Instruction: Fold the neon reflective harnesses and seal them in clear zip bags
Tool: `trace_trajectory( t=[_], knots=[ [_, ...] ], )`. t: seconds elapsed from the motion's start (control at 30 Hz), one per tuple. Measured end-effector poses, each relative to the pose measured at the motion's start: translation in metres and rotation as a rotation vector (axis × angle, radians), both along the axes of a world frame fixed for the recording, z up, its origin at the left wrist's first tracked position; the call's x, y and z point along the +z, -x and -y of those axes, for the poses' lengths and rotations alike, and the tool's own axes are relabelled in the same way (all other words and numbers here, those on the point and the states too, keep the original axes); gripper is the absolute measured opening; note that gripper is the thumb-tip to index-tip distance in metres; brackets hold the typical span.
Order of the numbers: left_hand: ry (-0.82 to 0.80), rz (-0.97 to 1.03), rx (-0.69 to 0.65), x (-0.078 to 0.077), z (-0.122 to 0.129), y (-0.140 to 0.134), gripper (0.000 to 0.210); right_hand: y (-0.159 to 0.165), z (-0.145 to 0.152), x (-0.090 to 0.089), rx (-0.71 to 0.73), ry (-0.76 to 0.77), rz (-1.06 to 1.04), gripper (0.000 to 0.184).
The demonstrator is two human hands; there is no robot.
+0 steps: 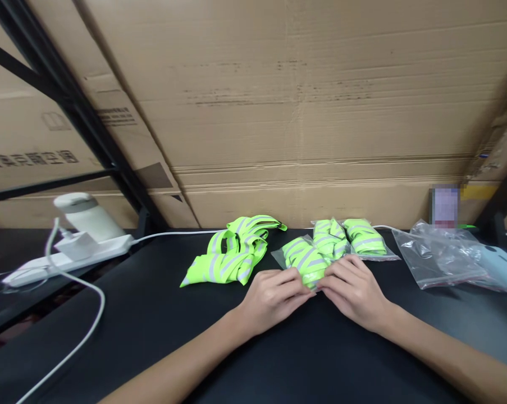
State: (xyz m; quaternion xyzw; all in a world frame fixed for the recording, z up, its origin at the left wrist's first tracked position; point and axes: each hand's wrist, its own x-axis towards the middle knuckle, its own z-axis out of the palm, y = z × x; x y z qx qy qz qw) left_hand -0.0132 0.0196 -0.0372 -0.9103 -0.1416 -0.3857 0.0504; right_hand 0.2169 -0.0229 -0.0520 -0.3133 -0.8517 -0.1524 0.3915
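Fingers (293, 280) of both hands are curled nearly closed, tips almost meeting, thumbs and forefingers pinching the near edge of a clear packet (306, 261) of folded yellow-green reflective strap. The left hand (274, 297) has the edge from one side, the right hand (356, 292) from the other; the knuckles cover that edge, so I cannot tell whether it is sealed. The packet lies on the black table (320, 365), between the hands.

The step in hand looks like pressing that edge flat. It should go best with the strap nudged back from the edge, the air pushed out, and the pinch slid evenly from one corner to the other.

Counting outward: three filled packets in all, the held one plus a middle packet (331, 238) and a right packet (365, 238) just behind. To their left sits one loose heap of strap (223, 266); to the right, one pile of clear bags (434, 258) beside one light-blue object (495, 266). Far left: one power strip (30, 273) and one white bottle (93, 219).
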Motion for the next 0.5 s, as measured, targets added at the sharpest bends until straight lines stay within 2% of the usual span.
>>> trace_trajectory(
  t=[0.13, 0.3, 0.5],
  knots=[
    [0.084, -0.007, -0.041, 0.0030, -0.0031, 0.0023, 0.020, -0.0006, -0.0004, -0.0003, 0.010, 0.000, -0.003, 0.017],
    [-0.018, -0.078, -0.061, 0.0041, -0.0001, 0.0027, 0.025, -0.0016, 0.0001, -0.0009, -0.012, 0.081, -0.024, 0.013],
    [-0.030, -0.076, -0.094, 0.0028, -0.0019, 0.0031, 0.028, -0.0077, -0.0045, -0.0040, -0.078, 0.128, -0.048, 0.006]
  ],
)
